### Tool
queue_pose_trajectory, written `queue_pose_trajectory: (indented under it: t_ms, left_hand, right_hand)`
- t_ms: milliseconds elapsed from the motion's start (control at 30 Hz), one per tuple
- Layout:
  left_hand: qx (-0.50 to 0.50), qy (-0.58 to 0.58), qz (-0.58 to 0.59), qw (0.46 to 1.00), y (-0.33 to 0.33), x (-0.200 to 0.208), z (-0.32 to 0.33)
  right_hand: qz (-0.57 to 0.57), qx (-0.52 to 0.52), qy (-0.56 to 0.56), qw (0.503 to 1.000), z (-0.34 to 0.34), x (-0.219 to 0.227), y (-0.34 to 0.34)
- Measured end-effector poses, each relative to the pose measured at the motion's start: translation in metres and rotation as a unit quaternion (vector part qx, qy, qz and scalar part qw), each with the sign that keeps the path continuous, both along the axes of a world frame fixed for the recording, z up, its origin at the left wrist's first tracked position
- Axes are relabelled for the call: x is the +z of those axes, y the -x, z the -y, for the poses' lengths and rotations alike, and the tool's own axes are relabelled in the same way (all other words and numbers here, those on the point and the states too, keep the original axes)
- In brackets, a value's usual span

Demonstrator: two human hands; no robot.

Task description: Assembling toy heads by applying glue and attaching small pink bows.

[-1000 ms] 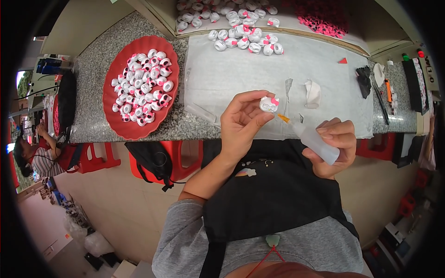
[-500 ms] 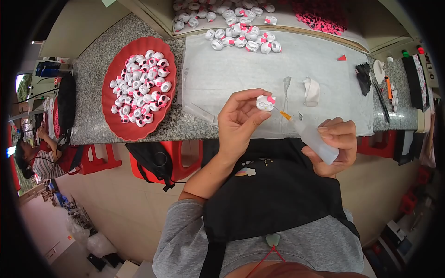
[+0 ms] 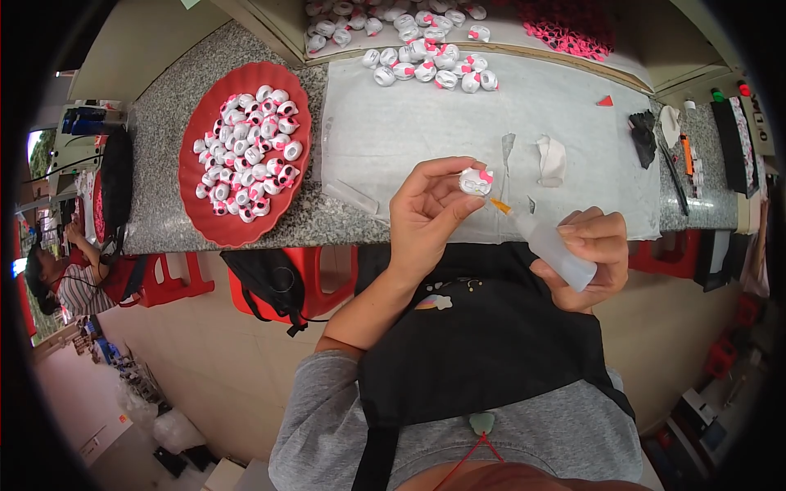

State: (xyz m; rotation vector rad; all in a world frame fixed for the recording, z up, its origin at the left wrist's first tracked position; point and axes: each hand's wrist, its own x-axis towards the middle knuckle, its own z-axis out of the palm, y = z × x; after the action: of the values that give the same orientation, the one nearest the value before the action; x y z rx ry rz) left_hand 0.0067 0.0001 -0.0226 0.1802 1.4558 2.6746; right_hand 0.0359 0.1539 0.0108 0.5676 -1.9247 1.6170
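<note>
Between the thumb and fingertips of my left hand [image 3: 430,209] is a small white cat-head piece [image 3: 475,182] with a pink bow. My right hand [image 3: 594,254] is wrapped round a translucent squeeze bottle [image 3: 561,255]. The bottle is tilted, and its orange needle tip [image 3: 500,206] points at the lower right edge of the cat-head piece. Whether the fine needle touches the piece is too small to tell. Both hands are above the front edge of the paper-covered worktop [image 3: 409,123].
A red scalloped tray [image 3: 196,123] heaped with white-and-pink pieces stands at the left. More white pieces [image 3: 426,69] lie at the back, near a pink pile [image 3: 565,37]. At the right are crumpled tissue [image 3: 551,159], a black cloth [image 3: 643,139] and an orange marker [image 3: 686,155].
My left hand has shifted slightly right with the cat-head piece, turning it a little. The bottle in my right hand has moved slightly left.
</note>
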Motion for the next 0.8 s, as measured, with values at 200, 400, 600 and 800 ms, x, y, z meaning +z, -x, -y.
queue_pose_trajectory:
  t_ms: [200, 400, 600, 800]
  left_hand:
    - [0.002, 0.046, -0.036, 0.998, -0.0015, -0.0023, 0.0015]
    - [0.032, 0.164, -0.133, 0.977, -0.0005, -0.0039, 0.0007]
    - [0.048, 0.208, -0.149, 0.965, 0.0027, -0.0023, 0.0039]
    - [0.056, 0.227, -0.153, 0.960, 0.0055, -0.0073, 0.0100]
  right_hand:
    - [0.009, -0.005, -0.017, 1.000, 0.0007, 0.0020, 0.0000]
    - [0.001, -0.002, -0.022, 1.000, 0.0018, 0.0028, 0.0010]
    - [0.011, 0.022, -0.035, 0.999, -0.0001, 0.0046, 0.0018]
    - [0.017, 0.025, 0.009, 1.000, -0.0022, 0.0001, 0.0071]
